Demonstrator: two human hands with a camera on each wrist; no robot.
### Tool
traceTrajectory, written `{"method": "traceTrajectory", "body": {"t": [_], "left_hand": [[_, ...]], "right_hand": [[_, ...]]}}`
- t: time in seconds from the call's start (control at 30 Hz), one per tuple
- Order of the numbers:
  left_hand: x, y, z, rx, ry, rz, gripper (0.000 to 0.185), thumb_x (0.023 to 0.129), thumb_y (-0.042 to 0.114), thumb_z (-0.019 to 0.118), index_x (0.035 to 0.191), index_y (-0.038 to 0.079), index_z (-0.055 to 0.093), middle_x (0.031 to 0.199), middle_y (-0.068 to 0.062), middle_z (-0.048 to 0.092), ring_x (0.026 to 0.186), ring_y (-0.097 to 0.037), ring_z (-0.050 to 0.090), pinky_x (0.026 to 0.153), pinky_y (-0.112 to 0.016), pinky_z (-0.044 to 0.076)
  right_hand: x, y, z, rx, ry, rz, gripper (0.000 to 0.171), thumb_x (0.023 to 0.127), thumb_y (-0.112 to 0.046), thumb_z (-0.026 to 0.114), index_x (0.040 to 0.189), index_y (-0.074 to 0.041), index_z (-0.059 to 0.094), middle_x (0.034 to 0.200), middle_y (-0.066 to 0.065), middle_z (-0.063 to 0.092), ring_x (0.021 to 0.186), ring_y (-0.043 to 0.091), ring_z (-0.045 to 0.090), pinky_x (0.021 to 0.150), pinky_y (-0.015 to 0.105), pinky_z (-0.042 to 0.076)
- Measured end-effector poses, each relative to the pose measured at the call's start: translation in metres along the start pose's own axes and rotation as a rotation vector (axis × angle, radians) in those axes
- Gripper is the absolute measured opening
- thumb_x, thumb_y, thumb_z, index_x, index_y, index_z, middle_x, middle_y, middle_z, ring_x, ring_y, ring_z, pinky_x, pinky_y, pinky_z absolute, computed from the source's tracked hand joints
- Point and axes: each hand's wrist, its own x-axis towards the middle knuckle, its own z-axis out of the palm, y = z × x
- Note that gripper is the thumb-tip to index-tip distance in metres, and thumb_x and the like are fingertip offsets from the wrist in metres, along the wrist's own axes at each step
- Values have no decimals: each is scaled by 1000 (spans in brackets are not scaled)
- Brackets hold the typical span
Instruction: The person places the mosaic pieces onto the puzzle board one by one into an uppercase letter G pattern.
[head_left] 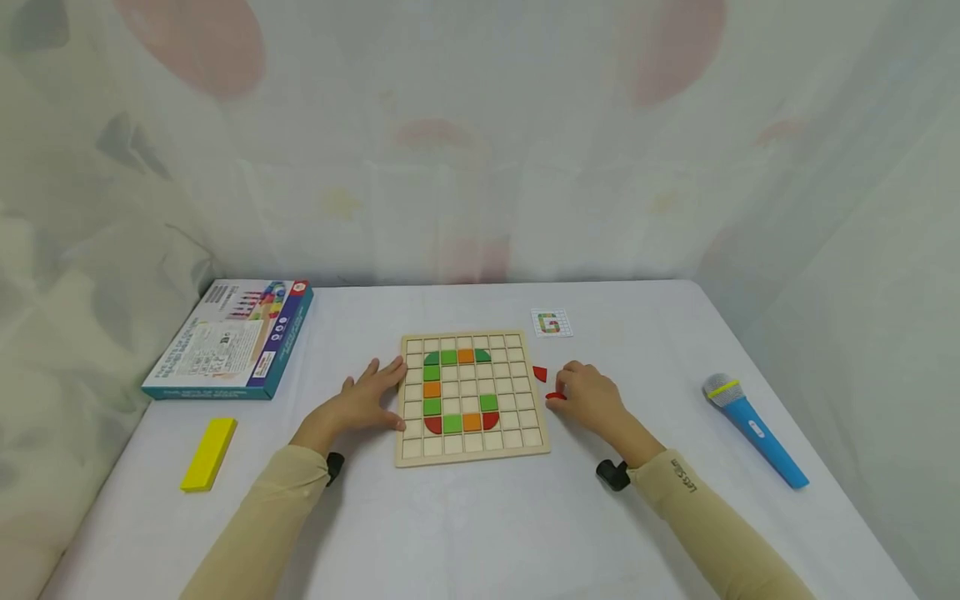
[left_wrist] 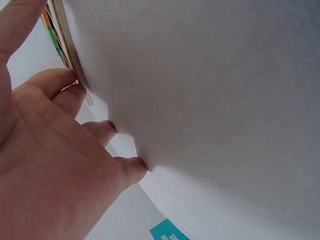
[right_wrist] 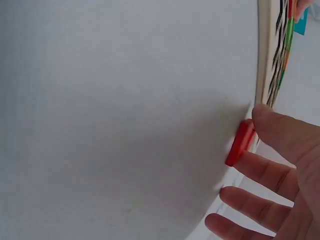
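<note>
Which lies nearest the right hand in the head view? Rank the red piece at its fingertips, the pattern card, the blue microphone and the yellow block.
1. Red piece, at the right hand fingertips.
2. Pattern card, behind.
3. Blue microphone, far right.
4. Yellow block, far left.

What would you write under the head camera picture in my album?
Left hand steadies a wooden grid board while right hand touches a red curved piece beside it.
</note>
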Motion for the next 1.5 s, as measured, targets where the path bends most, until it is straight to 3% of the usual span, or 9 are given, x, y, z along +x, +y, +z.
{"method": "traceTrajectory", "body": {"t": [0.3, 0.73, 0.97, 1.1, 1.33, 1.5], "left_hand": [[-3, 3, -4, 6, -3, 0, 104, 68, 38, 78, 148, 12, 18, 155, -6, 9, 139, -39, -5, 100, -70, -3], [-2, 4, -3, -14, -4, 0, 104, 67, 38, 79, 148, 12, 20, 155, -7, 10, 139, -39, -5, 99, -69, -4], [-2, 3, -3, -20, 0, 11, 105, 66, 38, 79, 148, 11, 20, 155, -7, 9, 139, -39, -5, 99, -70, -4], [-3, 2, -3, -22, 0, 10, 105, 66, 38, 80, 148, 11, 20, 155, -7, 9, 139, -39, -5, 99, -70, -5], [-2, 3, -3, -23, 2, 2, 105, 65, 38, 80, 148, 12, 20, 155, -6, 10, 139, -39, -5, 99, -69, -5], [-1, 2, -2, -11, -10, -2, 104, 67, 39, 79, 148, 14, 19, 155, -4, 8, 139, -37, -6, 100, -69, -5]], "right_hand": [[-5, 4, -11, 52, -53, -10, 22, 73, -22, 78, 92, -17, 69, 123, 12, 53, 106, 33, 52, 79, 48, 49], [-7, 2, -1, -2, 27, -12, 19, 72, -30, 78, 71, -18, 64, 115, 11, 58, 94, 29, 55, 65, 37, 51], [-7, 0, -2, 3, 10, 0, 21, 74, -31, 77, 68, -17, 63, 117, 13, 57, 99, 30, 54, 70, 39, 52], [-7, -1, -4, 22, 12, 18, 18, 72, -29, 78, 72, -17, 65, 118, 12, 57, 101, 31, 53, 73, 42, 51], [-1, -6, -2, 37, -27, 8, 28, 74, -28, 77, 98, -17, 69, 124, 12, 52, 105, 32, 51, 78, 46, 50], [0, -7, -1, 39, -28, -1, 25, 74, -26, 77, 96, -18, 70, 124, 12, 53, 107, 33, 51, 79, 47, 50]]}}
